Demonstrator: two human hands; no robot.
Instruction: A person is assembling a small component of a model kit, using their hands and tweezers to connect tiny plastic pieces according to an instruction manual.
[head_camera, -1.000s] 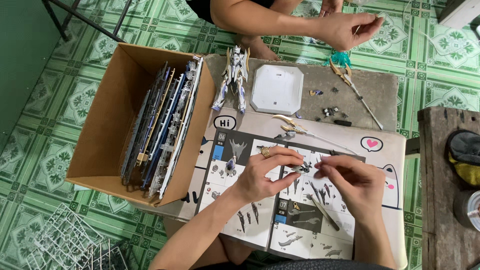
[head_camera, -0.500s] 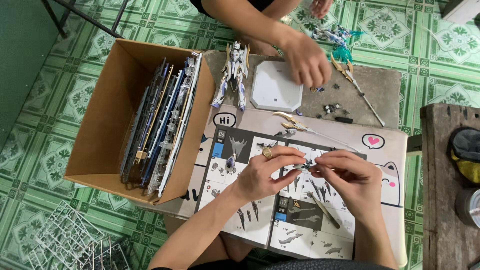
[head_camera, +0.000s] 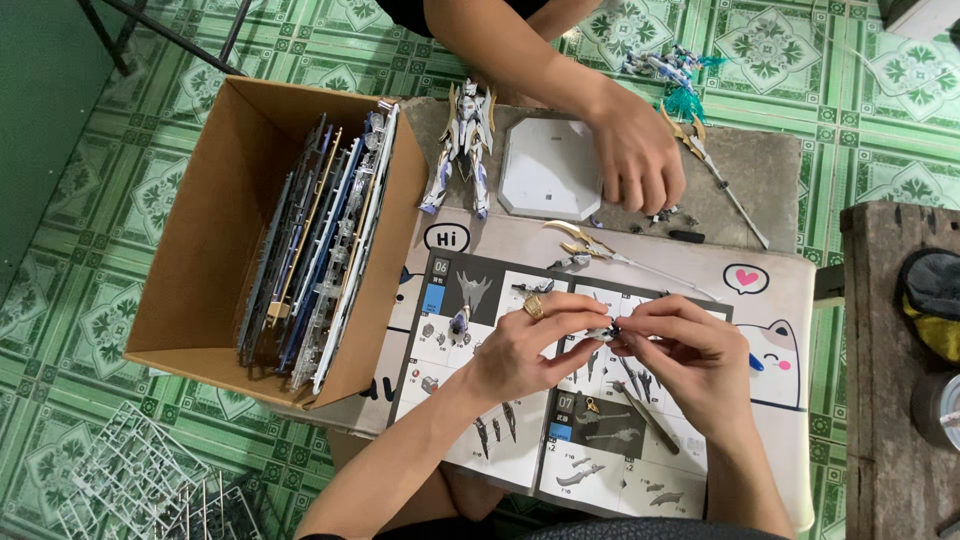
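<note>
Three hands show: the person's left hand (head_camera: 520, 350), right hand (head_camera: 690, 350), and one co-worker's hand (head_camera: 635, 160) beyond them. One brown cardboard box (head_camera: 200, 240), one white-and-blue robot model figure (head_camera: 465, 145), one open instruction booklet (head_camera: 520, 440), one white hexagonal plastic base (head_camera: 548, 168).

Our left hand (head_camera: 525, 350): forearm angled up from lower left, fingers curled, tips pinched. Our right hand (head_camera: 690, 350): forearm rising from below, fingers bent, tips pinched. Both hands' fingertips meet at centre.

Small grey-blue model part (head_camera: 604, 331): pinched between fingertips of left hand (head_camera: 525, 350) and right hand (head_camera: 690, 350), held above open instruction booklet (head_camera: 520, 440).
</note>
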